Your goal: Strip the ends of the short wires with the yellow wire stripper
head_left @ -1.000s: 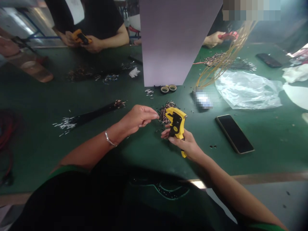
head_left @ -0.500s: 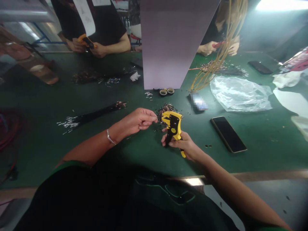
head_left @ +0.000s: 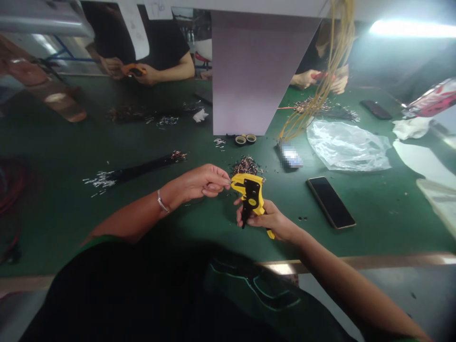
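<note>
My right hand (head_left: 265,219) grips a yellow and black self-adjusting wire stripper (head_left: 251,194), its jaws pointing up and left. My left hand (head_left: 206,184) is pinched at the fingertips, right beside the stripper's jaws. Anything between those fingers is too thin to make out. Just beyond the tool lies a heap of short cut wires (head_left: 245,166), with loose bits scattered on the green mat (head_left: 392,237). To the left lies a long bundle of black wires (head_left: 142,170) with bare silvery ends.
A smartphone (head_left: 331,202) and a plastic bag (head_left: 347,147) lie to the right. A pale partition (head_left: 260,71) stands ahead, with tape rolls (head_left: 245,139) at its foot and yellow wires (head_left: 331,61) hanging beside it. Co-workers' hands (head_left: 137,72) work across the table.
The stripper has tilted and shifted slightly left, closer to my left fingertips. The whole view has drifted a little as my head moved.
</note>
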`<control>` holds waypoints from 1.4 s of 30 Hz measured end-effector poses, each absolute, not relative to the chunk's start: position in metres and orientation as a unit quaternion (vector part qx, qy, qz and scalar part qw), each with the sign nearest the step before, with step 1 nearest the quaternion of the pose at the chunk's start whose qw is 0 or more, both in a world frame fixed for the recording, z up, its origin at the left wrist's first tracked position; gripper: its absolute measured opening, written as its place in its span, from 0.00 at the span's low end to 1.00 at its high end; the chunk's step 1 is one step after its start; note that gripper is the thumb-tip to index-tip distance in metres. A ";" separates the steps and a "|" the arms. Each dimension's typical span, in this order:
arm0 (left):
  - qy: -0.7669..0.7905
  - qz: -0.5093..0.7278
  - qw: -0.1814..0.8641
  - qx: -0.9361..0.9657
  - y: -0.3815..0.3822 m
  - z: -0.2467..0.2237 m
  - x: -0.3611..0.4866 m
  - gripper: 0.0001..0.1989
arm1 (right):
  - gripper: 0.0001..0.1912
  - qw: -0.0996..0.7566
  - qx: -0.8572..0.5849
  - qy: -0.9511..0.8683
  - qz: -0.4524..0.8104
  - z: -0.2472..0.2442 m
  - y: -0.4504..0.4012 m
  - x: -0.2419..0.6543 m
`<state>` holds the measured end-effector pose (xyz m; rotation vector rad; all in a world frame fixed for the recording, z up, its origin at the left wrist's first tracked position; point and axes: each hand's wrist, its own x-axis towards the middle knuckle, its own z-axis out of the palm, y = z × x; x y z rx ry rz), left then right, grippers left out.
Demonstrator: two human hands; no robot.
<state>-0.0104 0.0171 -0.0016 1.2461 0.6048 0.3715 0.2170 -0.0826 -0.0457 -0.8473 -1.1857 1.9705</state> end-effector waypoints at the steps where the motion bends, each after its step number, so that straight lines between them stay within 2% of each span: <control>1: 0.276 0.172 0.750 0.576 0.018 -0.001 -0.011 0.11 | 0.25 0.341 -0.320 -0.455 0.757 -0.047 -0.082 0.217; 11: 0.288 0.164 0.753 0.568 0.019 0.004 -0.016 0.09 | 0.26 0.351 -0.275 -0.456 0.770 -0.061 -0.068 0.213; 18: 0.323 0.152 0.679 0.642 0.023 0.003 -0.016 0.13 | 0.25 0.342 -0.267 -0.468 0.770 -0.064 -0.064 0.216; 28: 0.319 0.111 0.842 0.421 0.025 -0.003 -0.015 0.07 | 0.23 0.339 -0.245 -0.483 0.769 -0.074 -0.059 0.217; 42: 0.317 0.103 0.856 0.396 0.025 -0.009 -0.013 0.09 | 0.21 0.327 -0.235 -0.497 0.768 -0.079 -0.062 0.223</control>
